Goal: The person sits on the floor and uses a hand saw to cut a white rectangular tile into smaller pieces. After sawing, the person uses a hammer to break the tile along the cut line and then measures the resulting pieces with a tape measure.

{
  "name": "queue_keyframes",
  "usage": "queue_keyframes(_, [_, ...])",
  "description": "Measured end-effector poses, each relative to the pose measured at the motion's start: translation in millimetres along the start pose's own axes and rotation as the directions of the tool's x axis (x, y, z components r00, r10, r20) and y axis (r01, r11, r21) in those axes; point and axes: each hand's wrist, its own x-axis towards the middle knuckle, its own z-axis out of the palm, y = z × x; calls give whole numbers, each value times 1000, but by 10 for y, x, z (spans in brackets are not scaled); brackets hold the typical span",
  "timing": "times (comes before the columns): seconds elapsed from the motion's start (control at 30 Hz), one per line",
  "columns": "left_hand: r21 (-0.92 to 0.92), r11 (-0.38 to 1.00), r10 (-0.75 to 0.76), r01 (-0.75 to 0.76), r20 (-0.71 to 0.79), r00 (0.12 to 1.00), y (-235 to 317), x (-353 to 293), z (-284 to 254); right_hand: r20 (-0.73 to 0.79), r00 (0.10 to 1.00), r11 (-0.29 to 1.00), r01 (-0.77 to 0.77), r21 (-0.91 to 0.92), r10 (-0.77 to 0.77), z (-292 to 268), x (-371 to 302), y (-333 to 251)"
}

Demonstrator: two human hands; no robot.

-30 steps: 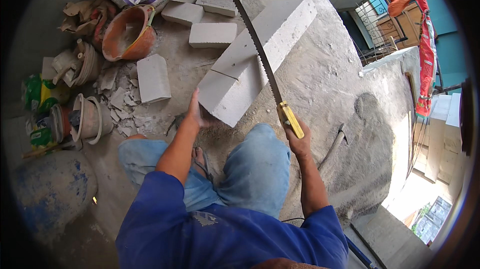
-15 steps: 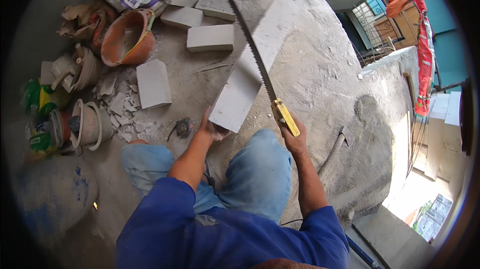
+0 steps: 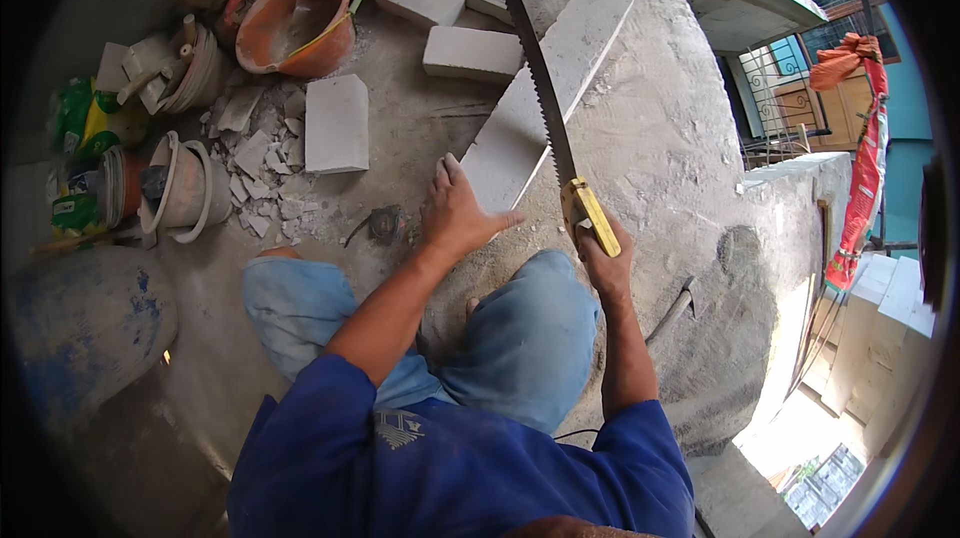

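Observation:
My right hand [image 3: 606, 256] is closed round the yellow handle of a hand saw [image 3: 553, 116]. The saw's long dark toothed blade points away from me, passing above a long pale-grey lightweight block [image 3: 520, 143] on the floor. Whether the teeth touch the block I cannot tell. At the block's near end lies my left hand [image 3: 458, 210], fingers spread along the left edge and thumb stretched out to the right. A tape measure [image 3: 386, 224] lies on the floor left of that hand.
Shorter blocks [image 3: 473, 53] lie beyond, and another block [image 3: 337, 124] sits beside rubble [image 3: 262, 163]. An orange bucket [image 3: 300, 23], stacked pails [image 3: 183, 188] and a stained drum [image 3: 95, 328] stand left. A hatchet-like tool [image 3: 677, 310] lies right, near a low wall [image 3: 800, 173].
My left hand has shifted from gripping under the block's near end to lying spread on it. The block's near end has moved away from me. The saw remains in my right hand.

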Motion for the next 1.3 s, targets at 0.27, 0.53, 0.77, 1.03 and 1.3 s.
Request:
queue_keyframes(0.27, [3,998,58,-60,153,986,2,279,-214,-109,987,993,110,-49,-115,-249,-240,-254])
queue_keyframes(0.53, [182,924,308,-337,167,937,-625,1435,-999,-300,945,985,159,72,-131,-413,-1119,-1243])
queue_keyframes(0.77, [256,863,403,-436,174,899,-1045,2250,-1226,-129,991,968,73,240,-43,216,-1268,-1869])
queue_keyframes(1.03, [273,918,260,-287,131,957,-903,2124,-1104,62,996,991,78,-112,-71,1050,-826,-1452])
queue_keyframes(1.3, [305,907,275,-290,90,957,-880,2135,-1126,108,994,989,11,-147,5,1103,-796,-1426])
